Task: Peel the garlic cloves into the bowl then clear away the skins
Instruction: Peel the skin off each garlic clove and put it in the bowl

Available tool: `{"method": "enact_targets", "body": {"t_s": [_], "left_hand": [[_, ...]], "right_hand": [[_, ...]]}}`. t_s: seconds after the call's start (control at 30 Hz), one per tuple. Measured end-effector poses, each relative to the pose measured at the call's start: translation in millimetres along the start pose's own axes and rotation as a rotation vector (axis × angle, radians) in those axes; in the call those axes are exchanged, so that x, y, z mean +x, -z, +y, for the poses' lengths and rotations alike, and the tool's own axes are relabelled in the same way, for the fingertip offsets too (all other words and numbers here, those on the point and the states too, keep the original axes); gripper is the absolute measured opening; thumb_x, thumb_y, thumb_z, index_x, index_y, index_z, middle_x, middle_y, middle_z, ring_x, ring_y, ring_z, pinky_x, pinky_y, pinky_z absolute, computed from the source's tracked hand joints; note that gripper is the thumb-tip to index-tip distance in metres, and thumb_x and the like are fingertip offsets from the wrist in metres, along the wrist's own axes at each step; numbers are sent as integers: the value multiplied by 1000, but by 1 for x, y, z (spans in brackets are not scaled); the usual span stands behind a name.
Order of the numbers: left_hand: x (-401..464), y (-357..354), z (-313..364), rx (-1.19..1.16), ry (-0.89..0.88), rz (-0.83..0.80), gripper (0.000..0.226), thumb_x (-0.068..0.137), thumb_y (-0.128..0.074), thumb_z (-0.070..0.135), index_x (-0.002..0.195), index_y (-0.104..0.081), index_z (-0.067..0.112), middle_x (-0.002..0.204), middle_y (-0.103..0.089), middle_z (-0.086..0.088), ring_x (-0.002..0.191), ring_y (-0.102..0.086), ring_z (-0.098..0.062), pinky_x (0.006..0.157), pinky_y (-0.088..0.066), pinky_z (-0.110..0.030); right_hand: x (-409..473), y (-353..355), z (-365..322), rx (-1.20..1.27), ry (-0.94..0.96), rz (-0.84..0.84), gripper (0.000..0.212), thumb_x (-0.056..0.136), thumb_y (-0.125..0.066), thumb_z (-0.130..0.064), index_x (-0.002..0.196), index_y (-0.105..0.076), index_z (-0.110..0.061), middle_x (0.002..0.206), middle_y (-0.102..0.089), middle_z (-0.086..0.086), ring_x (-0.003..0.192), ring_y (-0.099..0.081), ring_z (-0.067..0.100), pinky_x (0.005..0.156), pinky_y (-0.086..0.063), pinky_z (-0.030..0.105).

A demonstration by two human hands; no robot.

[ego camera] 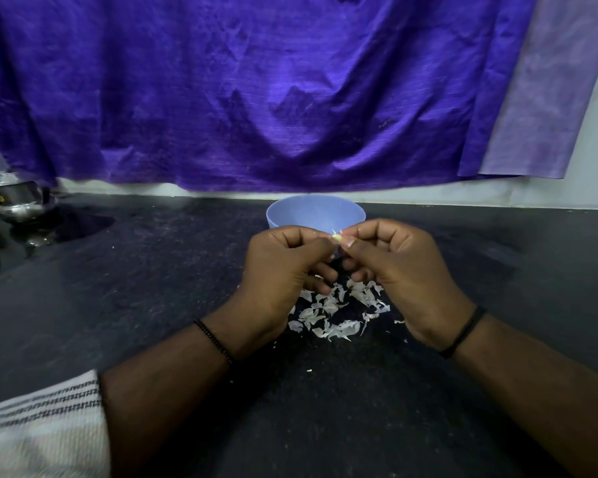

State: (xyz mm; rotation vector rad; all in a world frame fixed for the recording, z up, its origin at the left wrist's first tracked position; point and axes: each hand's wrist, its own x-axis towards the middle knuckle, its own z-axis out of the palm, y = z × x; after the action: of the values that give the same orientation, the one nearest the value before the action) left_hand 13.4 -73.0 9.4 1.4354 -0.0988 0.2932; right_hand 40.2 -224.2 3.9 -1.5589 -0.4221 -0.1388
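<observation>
Behind the dark counter [152,305] and bowl [290,215], both hands' fingers [311,244] pinched a small, light, slippery garlic clove [337,239], best held at its ends.

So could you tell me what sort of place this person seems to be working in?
Probably a home kitchen counter. A dark stone-like worktop runs along a pale wall, a steel pot stands at its far left, and a blue bowl sits behind a pile of garlic skins. A purple cloth hangs behind.
</observation>
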Motion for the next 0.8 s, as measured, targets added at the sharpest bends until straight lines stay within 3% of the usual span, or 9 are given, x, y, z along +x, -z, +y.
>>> {"method": "enact_targets", "body": {"t_s": [0.33,0.57,0.8], "left_hand": [[2,2,-2,46,35,22,8,85,-68,-2,78,-67,-5,65,-63,-13,48,-57,-18,41,-48,-26],[3,2,-3,59,28,11,8,84,-69,-1,78,-66,-4,60,-62,-7,48,-55,-17,43,-47,-26],[3,2,-4,79,4,4,7,84,-68,-1,78,-68,-2,62,-64,-8,49,-55,-17,44,-47,-27]], "right_hand": [[-1,1,-1,-281,198,-8,4,87,-75,-12,90,-75,-16,79,-75,-7,71,-68,2,64,-50,15],[1,0,0,-318,155,-10,6,90,-71,-16,89,-74,-22,79,-74,-5,73,-70,9,64,-53,19],[0,-2,-1,-223,15,-60,10,97,-60,-13,95,-70,-14,78,-71,2,65,-64,8,58,-52,21]]}}
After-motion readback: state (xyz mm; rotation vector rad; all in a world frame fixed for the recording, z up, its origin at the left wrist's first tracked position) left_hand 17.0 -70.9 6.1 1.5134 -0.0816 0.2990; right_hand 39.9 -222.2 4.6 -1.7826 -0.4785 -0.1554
